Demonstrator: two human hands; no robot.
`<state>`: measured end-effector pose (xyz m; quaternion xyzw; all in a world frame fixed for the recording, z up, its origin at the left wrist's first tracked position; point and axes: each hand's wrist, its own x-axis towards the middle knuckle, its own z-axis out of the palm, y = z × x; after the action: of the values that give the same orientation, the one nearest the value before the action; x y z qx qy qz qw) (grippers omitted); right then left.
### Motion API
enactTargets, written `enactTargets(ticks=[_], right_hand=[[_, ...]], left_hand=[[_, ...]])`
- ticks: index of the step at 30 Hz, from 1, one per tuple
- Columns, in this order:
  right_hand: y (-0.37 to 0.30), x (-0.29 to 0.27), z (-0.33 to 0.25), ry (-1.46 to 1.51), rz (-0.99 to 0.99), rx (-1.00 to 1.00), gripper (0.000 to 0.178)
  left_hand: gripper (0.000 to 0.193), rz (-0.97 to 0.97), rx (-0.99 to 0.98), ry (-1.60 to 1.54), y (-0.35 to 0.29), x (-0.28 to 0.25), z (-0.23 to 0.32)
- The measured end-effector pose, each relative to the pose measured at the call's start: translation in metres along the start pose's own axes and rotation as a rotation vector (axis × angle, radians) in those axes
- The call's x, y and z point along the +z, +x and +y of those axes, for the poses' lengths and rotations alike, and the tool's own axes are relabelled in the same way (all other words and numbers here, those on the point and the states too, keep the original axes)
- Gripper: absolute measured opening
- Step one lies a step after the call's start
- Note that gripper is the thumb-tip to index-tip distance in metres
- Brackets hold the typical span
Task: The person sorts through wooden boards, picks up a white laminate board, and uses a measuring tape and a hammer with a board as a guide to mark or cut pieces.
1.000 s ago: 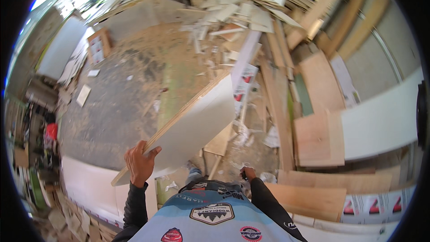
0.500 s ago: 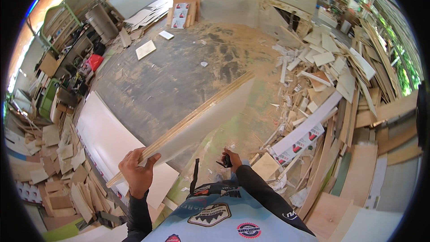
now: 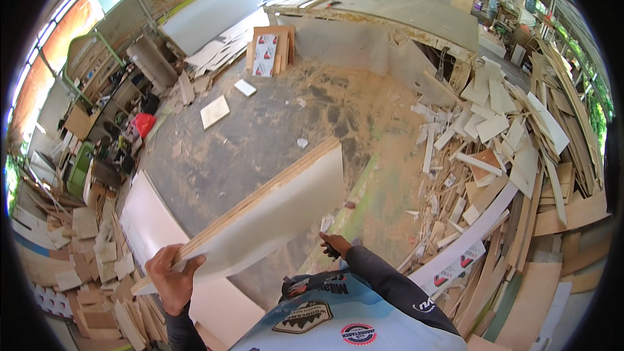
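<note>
My left hand grips a few long plywood boards by their near end, thumb on the white face and fingers over the top edge. The boards stand on edge, held close together, and slant away toward the middle of the floor. Their top edges show bare layered wood. Low at my right side, my right hand is closed around a small dark object, too small and partly covered to name. Below the boards on the left lies a large white sheet.
Offcuts heap up along the right, with long planks nearer me. More scraps pile at the left. Ahead is a broad low platform, with panels leaning on it. Two small white boards lie on the dusty floor.
The view has tipped up, showing more of the far end. The boards have swung nearer me and show more white face. Both hands keep their hold.
</note>
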<state>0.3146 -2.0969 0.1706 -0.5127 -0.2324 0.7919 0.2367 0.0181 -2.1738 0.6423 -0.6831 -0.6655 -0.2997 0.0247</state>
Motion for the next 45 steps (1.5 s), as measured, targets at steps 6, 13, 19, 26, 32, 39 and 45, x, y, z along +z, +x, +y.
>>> enactTargets(ticks=[6,13,19,26,32,39,45], right_hand=[[0.042,-0.069,-0.100,0.226,-0.043,-0.137,0.068],[0.129,-0.106,-0.197,0.673,-0.284,-0.307,0.028],[0.187,-0.145,-0.309,0.799,-0.308,-0.448,0.027],[0.231,-0.198,-0.399,0.900,-0.100,-0.536,0.034],[0.262,-0.276,-0.476,1.001,0.046,-0.636,0.036],[0.275,-0.414,-0.591,1.077,0.216,-0.560,0.037],[0.262,-0.488,-0.654,1.086,0.342,-0.585,0.037]], left_hand=[[0.033,0.032,-0.022,-0.085,0.124,0.033,0.032],[0.043,0.142,0.089,-0.079,0.275,0.099,0.038],[0.047,0.000,0.346,-0.125,0.451,0.189,0.053],[0.047,-0.183,0.615,-0.379,0.678,0.333,0.110],[0.050,-0.244,0.826,-0.376,0.819,0.481,0.187],[0.053,-0.225,0.859,-0.518,0.941,0.625,0.318],[0.054,-0.283,0.905,-0.432,1.030,0.751,0.407]])
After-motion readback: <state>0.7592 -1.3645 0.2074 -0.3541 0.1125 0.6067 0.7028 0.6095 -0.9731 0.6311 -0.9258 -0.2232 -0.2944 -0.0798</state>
